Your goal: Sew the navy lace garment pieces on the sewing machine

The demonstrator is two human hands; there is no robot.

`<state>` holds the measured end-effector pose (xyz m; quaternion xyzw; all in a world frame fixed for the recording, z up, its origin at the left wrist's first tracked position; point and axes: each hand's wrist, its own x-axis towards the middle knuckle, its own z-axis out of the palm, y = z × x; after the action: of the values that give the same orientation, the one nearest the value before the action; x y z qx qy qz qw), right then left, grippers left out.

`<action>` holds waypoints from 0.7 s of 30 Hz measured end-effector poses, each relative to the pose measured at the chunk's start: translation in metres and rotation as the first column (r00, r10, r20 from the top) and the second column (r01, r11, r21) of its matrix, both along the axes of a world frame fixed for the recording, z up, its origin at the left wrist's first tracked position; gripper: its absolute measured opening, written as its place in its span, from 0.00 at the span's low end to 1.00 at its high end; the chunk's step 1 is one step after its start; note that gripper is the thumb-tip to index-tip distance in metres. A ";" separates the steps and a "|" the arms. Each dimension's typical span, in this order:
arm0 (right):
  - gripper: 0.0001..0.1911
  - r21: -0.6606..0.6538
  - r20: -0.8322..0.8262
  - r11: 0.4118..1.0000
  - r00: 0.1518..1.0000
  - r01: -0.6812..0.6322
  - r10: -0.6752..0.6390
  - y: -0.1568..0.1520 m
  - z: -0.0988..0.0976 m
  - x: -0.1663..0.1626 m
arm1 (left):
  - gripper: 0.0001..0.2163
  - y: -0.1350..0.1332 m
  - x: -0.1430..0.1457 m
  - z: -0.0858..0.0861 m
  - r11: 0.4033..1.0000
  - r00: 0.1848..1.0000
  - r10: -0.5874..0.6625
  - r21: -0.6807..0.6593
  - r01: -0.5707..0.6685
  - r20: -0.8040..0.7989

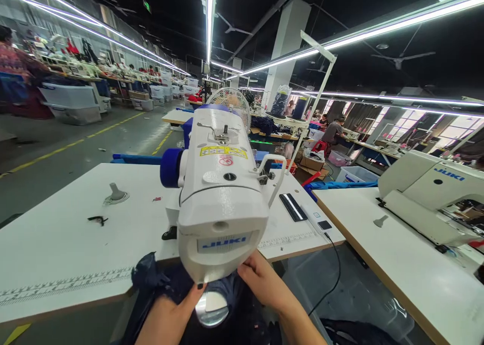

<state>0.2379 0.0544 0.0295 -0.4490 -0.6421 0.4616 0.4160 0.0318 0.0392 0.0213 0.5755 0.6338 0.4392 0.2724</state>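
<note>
Head view: white glossy sewing machine with blue "JUKI" lettering (219, 204) stands centrally at the front of a white flat-topped desk (136, 219).
Workpiece: dark navy, soft, crumpled fabric (145, 277) lies below the machine head, bunched at the desk's front edge and around a round, shiny metal plate (206, 319).
Left hand: bare left hand (164, 314) rests against the fabric, thumb extended beside the metal plate; its other fingers are hidden, so whether they grip cannot be told.
Right hand: bare right hand (266, 282) reaches under the right side of the machine head, fingers bent at the fabric; fingertips are obscured, so their closure cannot be told.
Progress: judged under way, as the fabric is positioned at the machine's working end between both hands. No completed seam is discernible; the amount remaining cannot be determined.
Desk surface: grey funnel-shaped piece (114, 194) at left; black rectangular panel (293, 207) at right; pale printed ruler strip (68, 285) along the front edge.
</note>
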 end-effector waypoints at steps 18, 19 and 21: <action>0.09 -0.028 -0.064 0.999 0.997 -0.042 0.040 -0.002 0.004 -0.004 | 0.18 -0.010 0.006 0.022 0.982 0.942 0.038 -0.188 0.027 0.333; 0.09 -0.030 -0.061 0.999 0.997 -0.044 0.042 -0.002 0.005 -0.004 | 0.19 -0.011 0.007 0.025 0.974 0.937 0.052 -0.225 0.028 0.345; 0.09 -0.037 -0.053 0.998 0.998 -0.045 0.043 -0.002 0.007 -0.004 | 0.19 -0.013 0.010 0.031 0.954 0.926 0.100 -0.298 0.014 0.365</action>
<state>0.2342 0.0524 0.0368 -0.4303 -0.6318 0.4945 0.4137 0.0414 0.0259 0.0519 0.4192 0.6408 0.4477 0.4617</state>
